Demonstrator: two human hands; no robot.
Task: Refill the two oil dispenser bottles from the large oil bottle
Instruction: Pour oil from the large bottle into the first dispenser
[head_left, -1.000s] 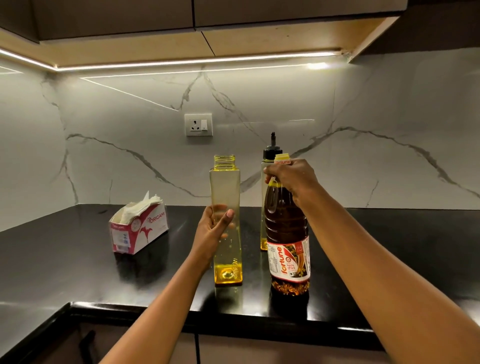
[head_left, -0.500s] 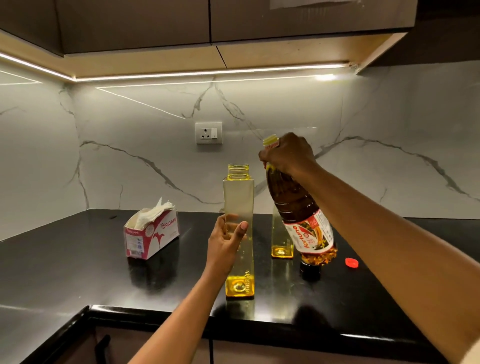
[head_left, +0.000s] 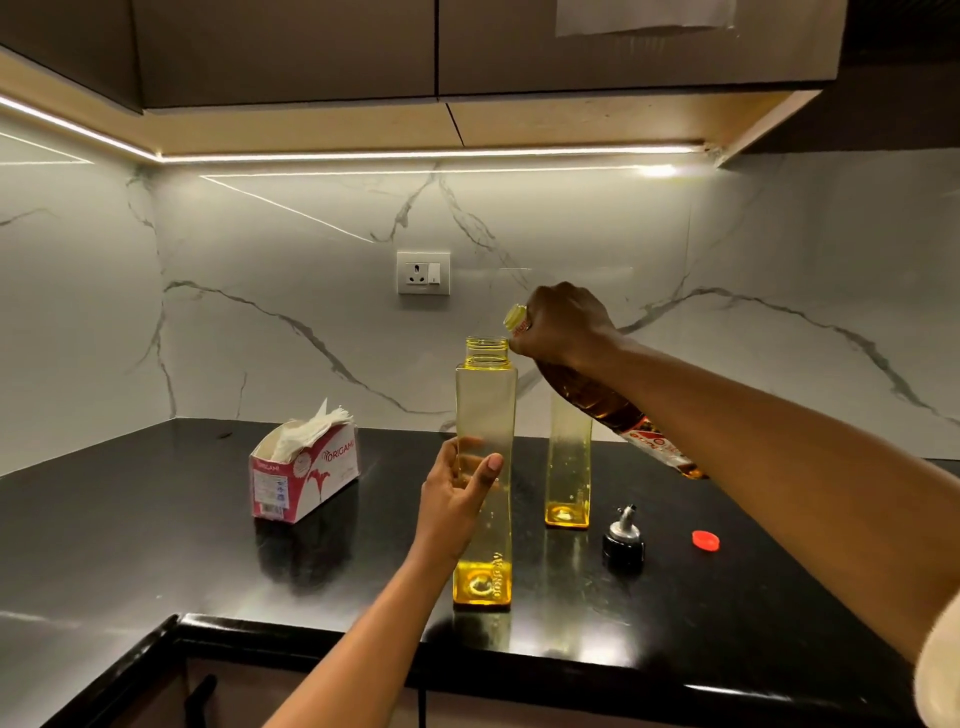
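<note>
Yellow dispenser bottle (head_left: 485, 405), gripped by the left hand (head_left: 454, 499), with the right hand (head_left: 566, 325) clasping a tilted oil bottle (head_left: 597, 400) just beside its mouth.

Open counter (head_left: 384, 545) lay between the tissue box (head_left: 306, 467) and the front dispenser bottle (head_left: 485, 405), while the pourer cap (head_left: 623, 543) and red cap (head_left: 705, 540) stood right of the rear dispenser bottle (head_left: 569, 457).

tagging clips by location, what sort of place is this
Probably a home kitchen: a black countertop meeting a marble-look backsplash with a wall socket, overhead cabinets, and a large oil bottle tipped toward a dispenser bottle.
</note>
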